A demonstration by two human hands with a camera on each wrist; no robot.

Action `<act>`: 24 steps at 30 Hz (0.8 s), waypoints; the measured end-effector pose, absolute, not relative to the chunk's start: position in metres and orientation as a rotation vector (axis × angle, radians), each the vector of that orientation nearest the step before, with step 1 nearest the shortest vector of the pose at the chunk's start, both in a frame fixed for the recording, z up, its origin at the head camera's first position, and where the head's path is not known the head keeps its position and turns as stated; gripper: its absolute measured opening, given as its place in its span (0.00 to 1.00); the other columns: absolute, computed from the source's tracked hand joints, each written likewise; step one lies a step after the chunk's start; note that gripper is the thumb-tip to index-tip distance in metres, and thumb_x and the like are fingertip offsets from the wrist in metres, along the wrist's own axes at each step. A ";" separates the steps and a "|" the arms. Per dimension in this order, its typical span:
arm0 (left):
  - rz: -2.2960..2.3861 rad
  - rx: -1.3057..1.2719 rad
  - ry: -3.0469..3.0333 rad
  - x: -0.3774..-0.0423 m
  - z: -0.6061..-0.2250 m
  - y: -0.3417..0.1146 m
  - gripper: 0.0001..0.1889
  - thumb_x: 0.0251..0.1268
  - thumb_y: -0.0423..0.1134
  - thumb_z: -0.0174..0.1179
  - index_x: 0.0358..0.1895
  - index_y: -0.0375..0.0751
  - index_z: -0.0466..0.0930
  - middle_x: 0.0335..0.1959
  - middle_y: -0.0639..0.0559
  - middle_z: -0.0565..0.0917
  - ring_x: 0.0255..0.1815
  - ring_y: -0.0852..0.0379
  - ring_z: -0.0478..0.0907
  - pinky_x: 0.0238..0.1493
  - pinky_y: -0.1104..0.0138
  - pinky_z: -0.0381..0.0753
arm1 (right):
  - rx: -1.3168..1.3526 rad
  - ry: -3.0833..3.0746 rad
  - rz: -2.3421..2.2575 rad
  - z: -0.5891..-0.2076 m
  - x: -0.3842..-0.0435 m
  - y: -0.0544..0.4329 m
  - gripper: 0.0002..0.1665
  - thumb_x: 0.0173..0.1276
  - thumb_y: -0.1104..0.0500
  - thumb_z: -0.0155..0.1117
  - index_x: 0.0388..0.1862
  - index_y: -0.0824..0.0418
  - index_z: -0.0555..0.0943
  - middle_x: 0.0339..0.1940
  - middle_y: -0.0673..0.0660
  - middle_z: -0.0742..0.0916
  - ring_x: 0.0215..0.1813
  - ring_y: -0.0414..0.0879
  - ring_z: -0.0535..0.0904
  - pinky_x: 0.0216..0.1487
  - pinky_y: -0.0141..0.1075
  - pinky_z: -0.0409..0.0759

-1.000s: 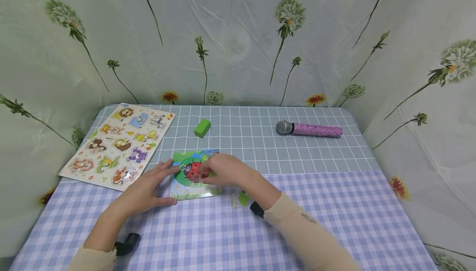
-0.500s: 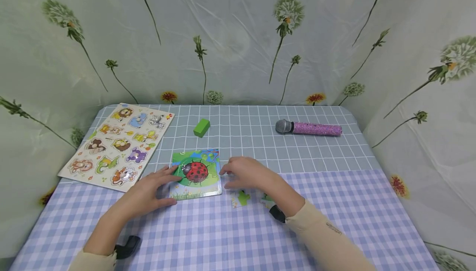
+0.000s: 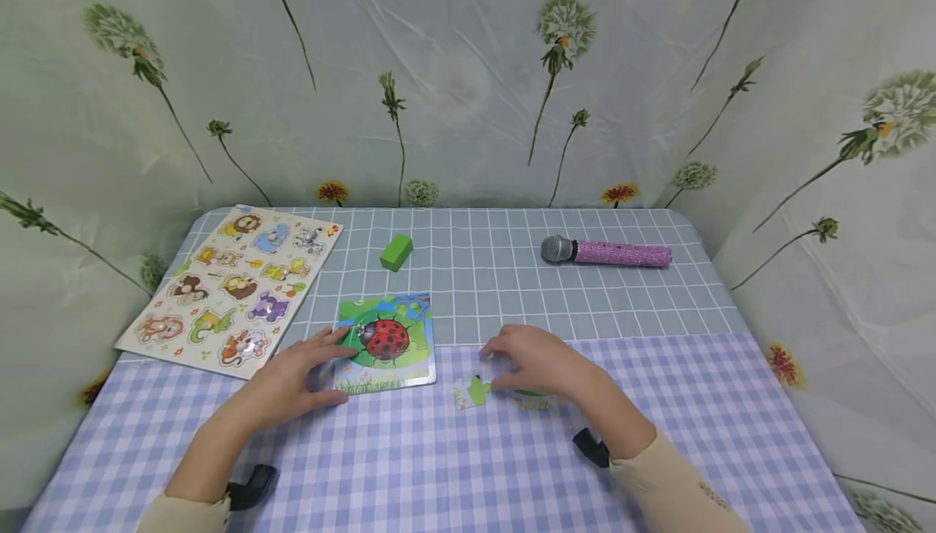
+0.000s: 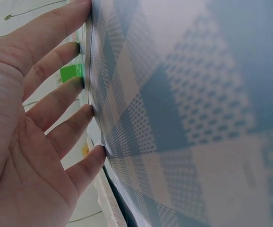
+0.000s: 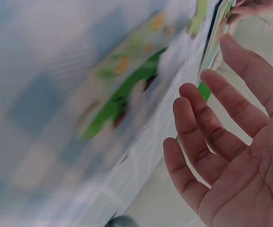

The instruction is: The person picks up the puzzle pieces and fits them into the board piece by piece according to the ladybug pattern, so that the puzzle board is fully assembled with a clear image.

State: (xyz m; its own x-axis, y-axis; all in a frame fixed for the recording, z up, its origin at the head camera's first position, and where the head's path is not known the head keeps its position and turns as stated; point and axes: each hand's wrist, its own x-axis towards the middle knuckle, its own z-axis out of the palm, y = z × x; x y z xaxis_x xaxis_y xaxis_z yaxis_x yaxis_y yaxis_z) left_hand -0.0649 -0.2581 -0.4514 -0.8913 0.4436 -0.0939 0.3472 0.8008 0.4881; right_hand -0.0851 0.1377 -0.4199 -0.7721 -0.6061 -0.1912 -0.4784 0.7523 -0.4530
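A ladybug jigsaw puzzle (image 3: 395, 370) lies flat on the table, its square picture mostly filled. My left hand (image 3: 296, 374) is at its left side, fingers spread, fingertips on its left part and the thumb near its lower left corner. To the right of the puzzle, my right hand (image 3: 548, 362) hovers low over the cloth with nothing in it, fingers loosely bent. Just below its thumb lies a loose puzzle piece (image 3: 475, 392) with a green shape. Another puzzle piece (image 5: 127, 90), with a green band, lies partly hidden under the hand in the head view.
An animal puzzle board (image 3: 219, 297) lies at the left. A green block (image 3: 396, 253) sits behind the ladybug puzzle. At the back right is a pink glittery microphone (image 3: 614, 253). A checked cloth (image 3: 409, 468) covers the table's front part.
My right hand has left the ladybug puzzle and moved right, over the loose pieces, uncovering the picture. The left hand stays almost still at the puzzle's left side.
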 end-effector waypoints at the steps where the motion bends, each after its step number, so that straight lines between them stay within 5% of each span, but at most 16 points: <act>1: 0.703 0.621 2.785 -0.065 -0.452 -0.258 0.33 0.57 0.49 0.82 0.67 0.50 0.86 0.83 0.41 0.71 0.82 0.26 0.65 0.76 0.29 0.68 | -0.832 2.630 -0.548 -0.421 -0.083 0.143 0.25 0.63 0.54 0.82 0.59 0.58 0.90 0.48 0.52 0.90 0.49 0.44 0.85 0.56 0.43 0.86; 24: 0.734 0.627 2.785 -0.064 -0.453 -0.258 0.32 0.57 0.49 0.82 0.67 0.50 0.86 0.82 0.40 0.71 0.83 0.27 0.64 0.76 0.29 0.67 | -0.695 2.659 -0.647 -0.431 -0.047 0.187 0.31 0.55 0.61 0.87 0.60 0.56 0.89 0.45 0.47 0.85 0.44 0.38 0.77 0.49 0.39 0.83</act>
State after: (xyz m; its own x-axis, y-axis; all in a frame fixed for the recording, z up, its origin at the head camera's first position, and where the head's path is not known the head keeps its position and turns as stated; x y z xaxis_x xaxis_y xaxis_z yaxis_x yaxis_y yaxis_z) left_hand -0.0644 -0.2583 -0.4534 -0.8915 0.4464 -0.0771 0.3503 0.7873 0.5073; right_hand -0.0472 0.1867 -0.4310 -0.8318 -0.5235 -0.1847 -0.3801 0.7796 -0.4977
